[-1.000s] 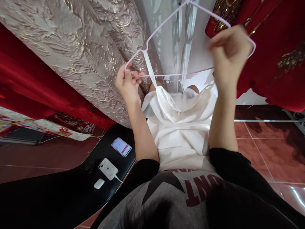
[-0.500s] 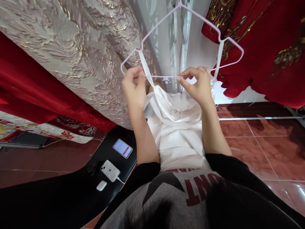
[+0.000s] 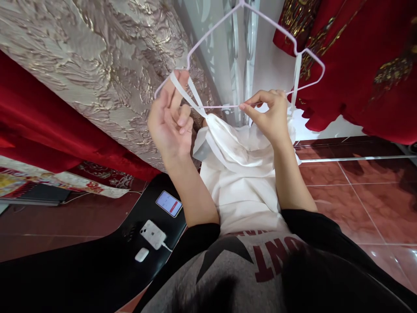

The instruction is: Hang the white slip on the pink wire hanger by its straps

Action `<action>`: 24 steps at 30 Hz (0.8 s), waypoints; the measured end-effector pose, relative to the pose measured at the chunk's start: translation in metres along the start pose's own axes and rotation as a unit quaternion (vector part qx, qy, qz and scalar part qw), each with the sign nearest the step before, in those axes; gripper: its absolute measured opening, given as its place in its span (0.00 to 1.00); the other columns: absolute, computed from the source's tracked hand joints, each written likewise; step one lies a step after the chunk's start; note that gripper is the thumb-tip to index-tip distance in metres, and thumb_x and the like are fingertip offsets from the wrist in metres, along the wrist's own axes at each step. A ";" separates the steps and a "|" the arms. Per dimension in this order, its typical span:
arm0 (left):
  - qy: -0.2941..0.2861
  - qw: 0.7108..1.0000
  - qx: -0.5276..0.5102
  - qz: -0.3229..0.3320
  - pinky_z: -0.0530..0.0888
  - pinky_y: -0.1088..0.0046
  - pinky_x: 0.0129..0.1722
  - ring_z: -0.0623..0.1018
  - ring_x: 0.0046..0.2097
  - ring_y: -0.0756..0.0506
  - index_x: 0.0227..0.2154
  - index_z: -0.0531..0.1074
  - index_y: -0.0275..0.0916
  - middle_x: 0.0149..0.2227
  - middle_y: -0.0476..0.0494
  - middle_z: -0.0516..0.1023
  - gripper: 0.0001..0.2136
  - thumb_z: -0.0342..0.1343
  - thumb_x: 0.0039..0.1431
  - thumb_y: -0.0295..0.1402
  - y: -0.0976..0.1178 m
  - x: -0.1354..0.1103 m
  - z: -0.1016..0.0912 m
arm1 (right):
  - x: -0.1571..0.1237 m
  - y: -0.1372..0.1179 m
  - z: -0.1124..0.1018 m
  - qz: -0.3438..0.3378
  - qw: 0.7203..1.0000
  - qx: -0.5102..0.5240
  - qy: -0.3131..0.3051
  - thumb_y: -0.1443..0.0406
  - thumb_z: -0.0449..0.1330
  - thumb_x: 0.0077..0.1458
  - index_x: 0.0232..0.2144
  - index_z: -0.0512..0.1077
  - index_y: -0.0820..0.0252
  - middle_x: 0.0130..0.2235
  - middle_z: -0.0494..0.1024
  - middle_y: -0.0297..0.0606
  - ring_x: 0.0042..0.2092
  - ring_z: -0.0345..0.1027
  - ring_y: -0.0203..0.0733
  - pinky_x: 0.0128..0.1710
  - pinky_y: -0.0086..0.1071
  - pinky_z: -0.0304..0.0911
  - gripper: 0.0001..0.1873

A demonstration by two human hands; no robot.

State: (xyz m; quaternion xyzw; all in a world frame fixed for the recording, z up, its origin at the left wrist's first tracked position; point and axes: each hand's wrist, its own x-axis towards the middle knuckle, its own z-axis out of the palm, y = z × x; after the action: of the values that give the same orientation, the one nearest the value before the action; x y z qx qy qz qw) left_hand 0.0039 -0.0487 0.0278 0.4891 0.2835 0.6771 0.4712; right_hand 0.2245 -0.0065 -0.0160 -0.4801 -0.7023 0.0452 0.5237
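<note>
A pale pink clothes hanger (image 3: 213, 28) is held up in front of me, with a white garment (image 3: 241, 187) hung from it by its straps. My left hand (image 3: 171, 121) is at the hanger's left shoulder. Its raised fingers are in the left strap (image 3: 195, 93), pulling the loop wide, while the other fingers are curled. With thumb and forefinger pinched together, my right hand (image 3: 272, 115) grips the hanger's lower bar near its middle. The right strap (image 3: 296, 76) sits in the notch on the other side. The garment's body drapes over my lap.
On the black bench (image 3: 81, 274) at left lie a phone with a lit screen (image 3: 168, 204), a white phone (image 3: 153, 234) on a cable and a small white case (image 3: 141, 254). Cream textured fabric (image 3: 114, 87) hangs at left, red embellished fabric (image 3: 352, 78) at right.
My left hand has moved left and up from beside the lower bar to the left strap, whose loop is now spread. The right hand keeps its pinch on the bar.
</note>
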 end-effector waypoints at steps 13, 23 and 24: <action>-0.042 0.986 -0.103 0.127 0.66 0.77 0.23 0.70 0.38 0.48 0.49 0.74 0.43 0.64 0.55 0.63 0.34 0.19 0.72 0.43 -0.015 0.015 0.006 | 0.000 0.003 -0.002 -0.009 1.000 0.009 -0.014 0.46 0.57 0.56 0.28 0.73 0.54 0.31 0.76 0.35 0.39 0.67 0.42 0.60 0.52 0.54 0.20; 0.190 0.981 -0.032 0.030 0.61 0.75 0.21 0.71 0.27 0.52 0.53 0.67 0.46 0.47 0.46 0.79 0.17 0.48 0.64 0.25 -0.042 0.016 -0.020 | -0.001 0.003 -0.001 -0.021 0.999 0.023 -0.023 0.48 0.55 0.59 0.32 0.75 0.52 0.34 0.77 0.35 0.40 0.68 0.42 0.60 0.50 0.53 0.18; 0.157 0.987 -0.018 0.023 0.60 0.75 0.20 0.73 0.29 0.51 0.56 0.65 0.46 0.42 0.43 0.80 0.18 0.49 0.64 0.26 -0.046 0.016 -0.017 | -0.002 0.003 -0.001 -0.029 0.999 0.024 -0.025 0.49 0.54 0.59 0.34 0.75 0.52 0.35 0.78 0.34 0.41 0.68 0.42 0.60 0.49 0.54 0.17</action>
State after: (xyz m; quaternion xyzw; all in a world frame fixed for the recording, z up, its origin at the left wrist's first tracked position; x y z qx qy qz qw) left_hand 0.0039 -0.0149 -0.0109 0.3747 0.3302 0.7611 0.4139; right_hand 0.2269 -0.0067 -0.0185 -0.4459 -0.7272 0.0590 0.5186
